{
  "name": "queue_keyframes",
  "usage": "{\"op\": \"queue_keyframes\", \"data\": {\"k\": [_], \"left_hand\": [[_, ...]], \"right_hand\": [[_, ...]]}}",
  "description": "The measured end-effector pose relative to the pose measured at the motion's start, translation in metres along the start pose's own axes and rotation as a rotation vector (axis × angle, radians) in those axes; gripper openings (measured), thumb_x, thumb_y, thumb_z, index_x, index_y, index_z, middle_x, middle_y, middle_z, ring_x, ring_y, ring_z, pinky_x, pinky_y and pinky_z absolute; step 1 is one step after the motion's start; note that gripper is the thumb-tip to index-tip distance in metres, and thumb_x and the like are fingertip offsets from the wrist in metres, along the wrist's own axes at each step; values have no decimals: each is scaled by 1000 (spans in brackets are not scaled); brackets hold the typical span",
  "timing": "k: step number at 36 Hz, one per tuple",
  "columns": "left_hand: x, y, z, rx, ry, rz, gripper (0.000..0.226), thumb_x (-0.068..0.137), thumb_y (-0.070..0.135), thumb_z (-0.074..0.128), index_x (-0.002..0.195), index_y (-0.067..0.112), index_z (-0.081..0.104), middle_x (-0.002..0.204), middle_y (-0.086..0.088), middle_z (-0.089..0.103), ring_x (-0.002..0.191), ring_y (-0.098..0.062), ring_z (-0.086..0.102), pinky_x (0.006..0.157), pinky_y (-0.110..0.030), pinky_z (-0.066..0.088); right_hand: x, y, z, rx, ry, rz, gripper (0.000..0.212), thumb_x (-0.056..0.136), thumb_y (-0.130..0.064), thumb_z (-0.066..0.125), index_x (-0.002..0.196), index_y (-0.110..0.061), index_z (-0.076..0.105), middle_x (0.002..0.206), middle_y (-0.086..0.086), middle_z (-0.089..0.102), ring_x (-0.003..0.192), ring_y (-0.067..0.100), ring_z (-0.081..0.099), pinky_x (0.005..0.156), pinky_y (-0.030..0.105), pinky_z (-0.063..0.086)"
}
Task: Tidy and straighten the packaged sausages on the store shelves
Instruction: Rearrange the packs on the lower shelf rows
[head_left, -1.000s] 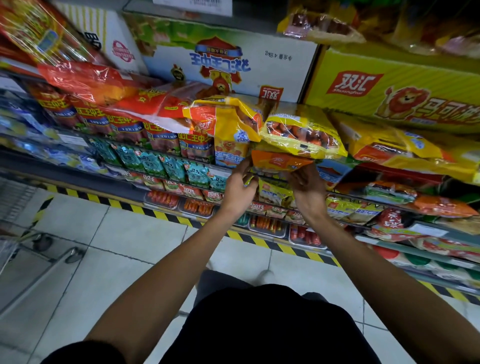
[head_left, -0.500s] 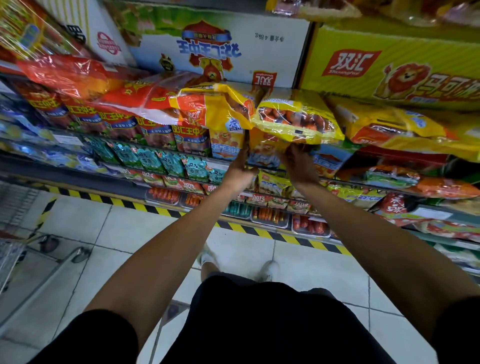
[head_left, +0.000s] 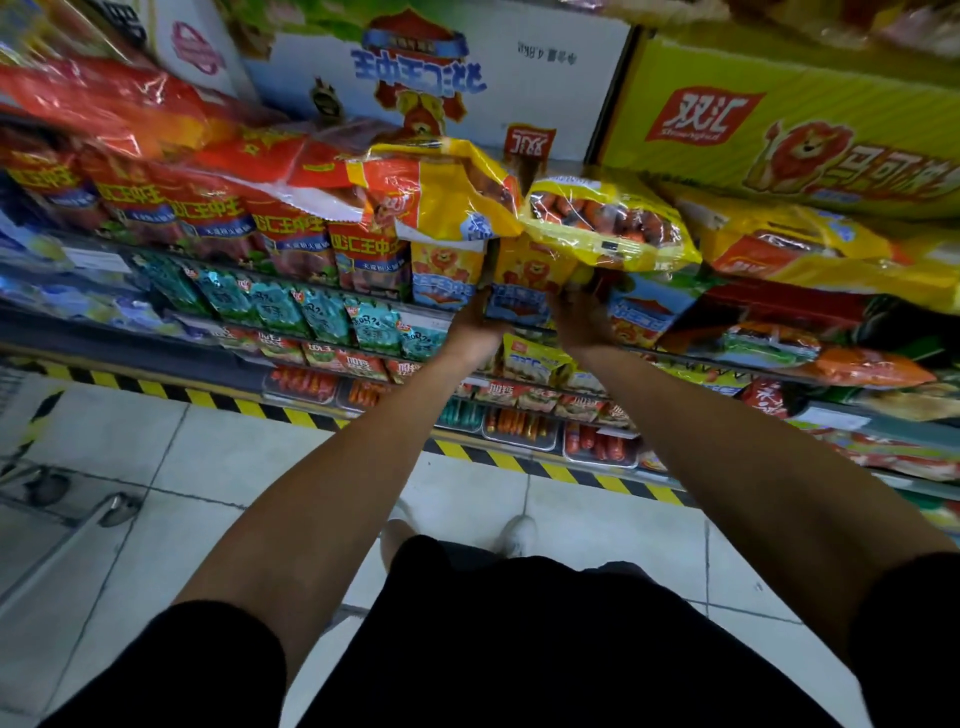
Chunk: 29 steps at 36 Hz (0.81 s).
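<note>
1. We see both arms reaching up to the upper shelf, where a yellow sausage pack stands upright at the front edge.
2. Our left hand holds the pack's lower left corner; the fingers are hidden behind it, so we cannot tell how tightly they curl.
3. Our right hand holds its lower right side from below, fingers also mostly hidden.
4. A big yellow bag of sausages lies across the top of the pack, tilted.
5. Just left stands another yellow pack, then a row of red packs.
6. Cardboard boxes sit above.
</note>
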<state>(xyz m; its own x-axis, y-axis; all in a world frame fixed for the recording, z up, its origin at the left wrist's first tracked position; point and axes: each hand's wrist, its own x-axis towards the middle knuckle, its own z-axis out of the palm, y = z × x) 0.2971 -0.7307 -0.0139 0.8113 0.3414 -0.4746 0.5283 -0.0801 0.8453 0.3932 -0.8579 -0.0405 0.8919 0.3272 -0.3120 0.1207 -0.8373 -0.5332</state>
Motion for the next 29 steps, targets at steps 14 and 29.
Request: {"op": "queue_keyframes", "data": {"k": [14, 29], "left_hand": [[0, -4, -1, 343, 19, 48, 84, 96, 20, 58, 162, 21, 5, 139, -16, 54, 107, -44, 59, 75, -46, 51], [-2, -13, 2, 605, -26, 15, 95, 96, 29, 63, 161, 26, -7, 168, -13, 5, 152, -39, 16, 117, -52, 33]], "right_hand": [[-1, 2, 8, -209, -41, -110, 42, 111, -22, 30, 150, -9, 39, 144, 24, 47, 122, 42, 52, 77, 38, 35], [-27, 7, 4, 255, -173, -22, 84, 97, -28, 66, 161, -25, 11, 166, 5, 23, 147, 31, 33, 109, 37, 40]]}}
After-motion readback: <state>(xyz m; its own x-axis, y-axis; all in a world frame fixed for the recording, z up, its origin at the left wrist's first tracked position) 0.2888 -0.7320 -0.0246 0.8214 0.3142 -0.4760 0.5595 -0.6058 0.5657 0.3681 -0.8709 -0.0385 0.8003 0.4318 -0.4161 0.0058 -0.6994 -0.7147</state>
